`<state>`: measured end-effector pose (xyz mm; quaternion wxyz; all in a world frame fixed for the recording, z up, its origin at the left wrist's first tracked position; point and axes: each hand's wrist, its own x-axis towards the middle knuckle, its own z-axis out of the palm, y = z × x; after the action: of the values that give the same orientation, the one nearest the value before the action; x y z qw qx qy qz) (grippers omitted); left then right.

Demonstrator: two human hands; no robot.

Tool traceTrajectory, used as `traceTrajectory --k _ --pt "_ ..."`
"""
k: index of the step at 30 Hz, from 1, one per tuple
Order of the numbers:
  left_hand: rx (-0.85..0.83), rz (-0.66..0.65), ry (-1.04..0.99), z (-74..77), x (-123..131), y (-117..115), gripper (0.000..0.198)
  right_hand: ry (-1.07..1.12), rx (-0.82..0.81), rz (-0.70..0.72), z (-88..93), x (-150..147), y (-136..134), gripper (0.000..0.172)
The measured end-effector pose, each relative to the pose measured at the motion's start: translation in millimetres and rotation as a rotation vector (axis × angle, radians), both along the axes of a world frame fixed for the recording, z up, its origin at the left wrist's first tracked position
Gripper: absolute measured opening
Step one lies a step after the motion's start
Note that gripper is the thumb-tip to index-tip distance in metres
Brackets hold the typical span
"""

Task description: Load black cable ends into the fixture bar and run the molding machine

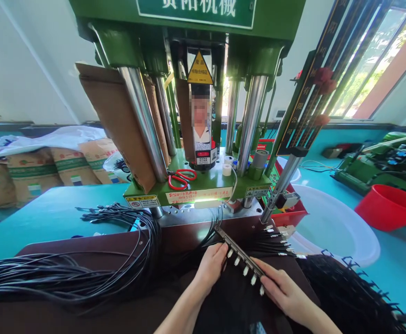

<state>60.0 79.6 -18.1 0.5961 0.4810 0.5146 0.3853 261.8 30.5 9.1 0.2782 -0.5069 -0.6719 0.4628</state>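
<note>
Both hands grip a long narrow metal bar (242,254), tilted down to the right in front of the press. My left hand (210,265) is closed near its upper left part, with fingers bent at the edge. Toward the lower right end, my right hand (283,288) pinches the bar between thumb and fingers. Several small white-tipped connectors (245,270) stick out in a row along its near side. Black cables (203,241) run behind the bar toward the press. More cables with pale plug ends (272,239) lie just beyond my right hand.
The green press (203,183) stands ahead, with red-handled scissors (182,178) on its ledge. A black cable bundle (85,273) covers the brown table's left side; another cable pile (349,287) lies right. Beyond are a white tub (331,222), red bucket (390,208) and paper sacks (32,169).
</note>
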Motion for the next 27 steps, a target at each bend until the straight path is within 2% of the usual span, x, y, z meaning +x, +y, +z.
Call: traceTrajectory --k 4,7,9,12,16,19,22,27 --pt "0.051 -0.02 0.062 -2.2 4 1 0.04 0.091 -0.168 0.014 -4.8 2 -3 0.053" --pt "0.109 -0.042 0.14 -0.9 4 -4 0.028 0.131 -0.235 -0.001 -4.3 17 -1 0.056" --pt "0.195 -0.013 0.211 4.5 0 -10 0.024 0.076 -0.251 0.019 2.9 31 7 0.055" --pt "0.332 -0.007 0.297 17.7 -9 -22 0.025 -0.079 -0.258 0.092 23.5 45 31 0.044" --pt "0.363 -0.081 0.308 32.0 -24 -32 0.012 -0.307 -0.16 0.285 51.6 31 79 0.031" --pt "0.349 -0.055 0.288 34.1 -41 -35 0.015 -0.434 -0.04 0.507 59.3 3 117 0.031" --pt "0.34 0.004 0.284 33.5 -63 -36 0.018 -0.47 0.113 0.611 51.9 -22 148 0.029" --pt "0.316 0.093 0.228 39.7 -91 -23 0.021 -0.498 0.309 0.591 23.7 -40 168 0.032"
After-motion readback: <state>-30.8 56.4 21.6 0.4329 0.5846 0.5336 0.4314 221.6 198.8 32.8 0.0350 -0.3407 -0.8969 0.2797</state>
